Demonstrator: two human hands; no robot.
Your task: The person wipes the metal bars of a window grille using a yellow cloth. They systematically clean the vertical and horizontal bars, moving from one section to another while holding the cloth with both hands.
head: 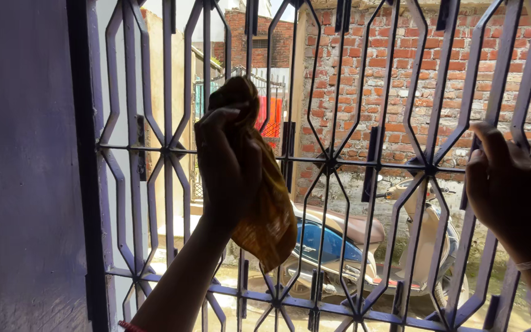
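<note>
My left hand point(225, 169) is clenched around a yellow cloth point(265, 209), pressing it against a bar of the purple window grille point(333, 163); the cloth hangs below my palm. Off to the right, my right hand point(511, 187) seems to grip another bar. Beyond both hands stands a scooter point(345, 243) before a brick wall point(388, 74).

1. The left hand point(225, 166) grips a yellow-brown cloth point(265, 209) and presses it against the purple metal window grille point(333, 163).
2. The right hand point(511, 187) clasps a grille bar near the frame's right edge.
3. Beyond the bars stand a tan-and-blue scooter point(351, 243) and a red brick wall point(394, 74).
</note>
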